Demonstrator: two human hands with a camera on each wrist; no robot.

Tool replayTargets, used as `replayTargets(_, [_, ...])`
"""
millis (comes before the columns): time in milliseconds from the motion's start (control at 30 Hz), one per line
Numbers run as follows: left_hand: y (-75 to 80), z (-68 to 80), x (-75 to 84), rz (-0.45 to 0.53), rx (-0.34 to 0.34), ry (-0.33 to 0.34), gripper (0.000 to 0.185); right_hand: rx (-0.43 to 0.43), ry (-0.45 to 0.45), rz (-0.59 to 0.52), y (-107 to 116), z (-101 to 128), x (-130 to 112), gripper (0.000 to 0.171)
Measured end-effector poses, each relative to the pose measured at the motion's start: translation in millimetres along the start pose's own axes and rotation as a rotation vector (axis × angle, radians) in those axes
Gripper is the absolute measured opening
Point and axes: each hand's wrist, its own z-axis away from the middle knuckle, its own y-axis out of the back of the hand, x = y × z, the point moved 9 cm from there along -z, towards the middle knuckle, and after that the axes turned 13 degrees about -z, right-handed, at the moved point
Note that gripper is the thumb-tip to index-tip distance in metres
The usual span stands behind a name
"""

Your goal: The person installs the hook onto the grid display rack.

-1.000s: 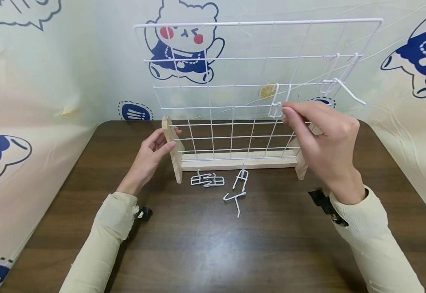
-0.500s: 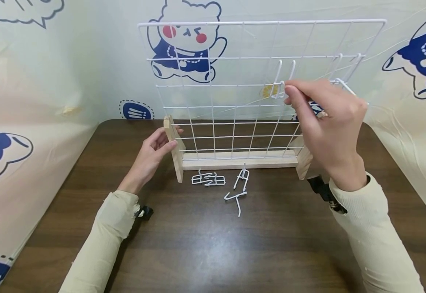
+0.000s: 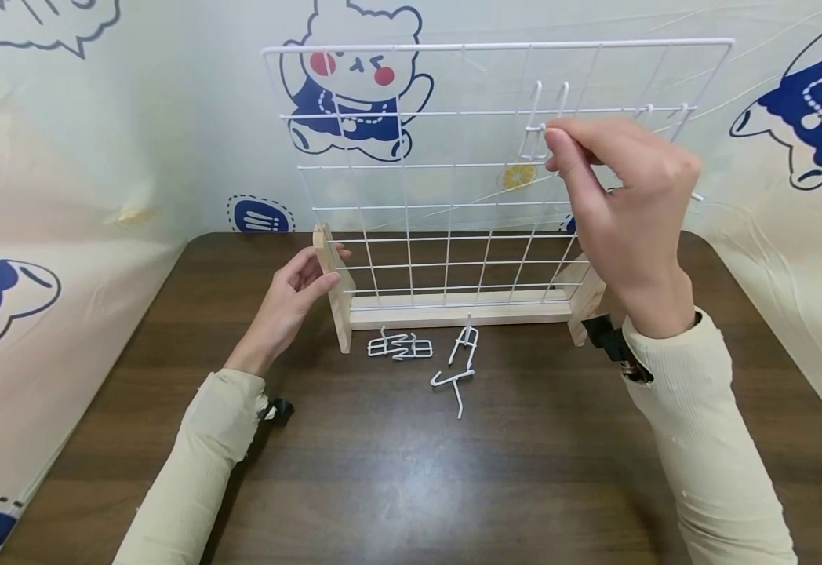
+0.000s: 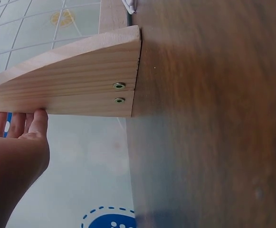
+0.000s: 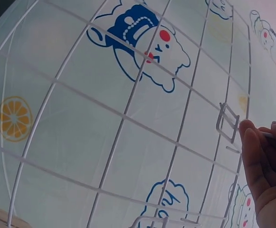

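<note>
In the head view, a white wire grid rack [image 3: 427, 166] stands upright on a wooden base. My left hand [image 3: 289, 294] grips its left wooden side panel [image 3: 333, 294], thumb in front and fingers behind; the left wrist view shows fingers [image 4: 40, 123] at the panel's edge. My right hand [image 3: 630, 204] pinches a white wire hook [image 3: 532, 141] by its prong, in front of the grid's upper right part. The hook's two bent tips rise above the second bar from the top; whether they touch it, I cannot tell. Fingers cover most of the prong, also in the right wrist view [image 5: 271, 175].
Several white hooks lie on the dark wooden table [image 3: 383, 471] before the base: an overlapping pair [image 3: 400, 346], one beside it [image 3: 465, 344] and one nearer [image 3: 456, 382]. Another hook [image 3: 682, 111] hangs at the grid's right, mostly behind my right hand. A patterned cloth [image 3: 136, 141] lines the back.
My right hand has risen with the hook, from around the middle bars to the grid's upper part. My left hand has stayed on the side panel.
</note>
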Motion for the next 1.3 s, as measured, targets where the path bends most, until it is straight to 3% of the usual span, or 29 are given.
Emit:
replayTargets(700, [0.4,0.9,1.8,-0.018,-0.006,0.009,0.051,-0.134,0.008,0.102,-9.7,20.2,12.0,0.018])
replayTargets(900, [0.4,1.0,1.3,-0.027,-0.001,0.020,0.050,-0.170,-0.023,0.004,-7.4,25.4,17.4,0.020])
replayTargets(1300, [0.9,0.6,-0.8,-0.032,0.002,0.018,0.051,-0.192,-0.261,-0.280,-5.1,40.2,38.5,0.043])
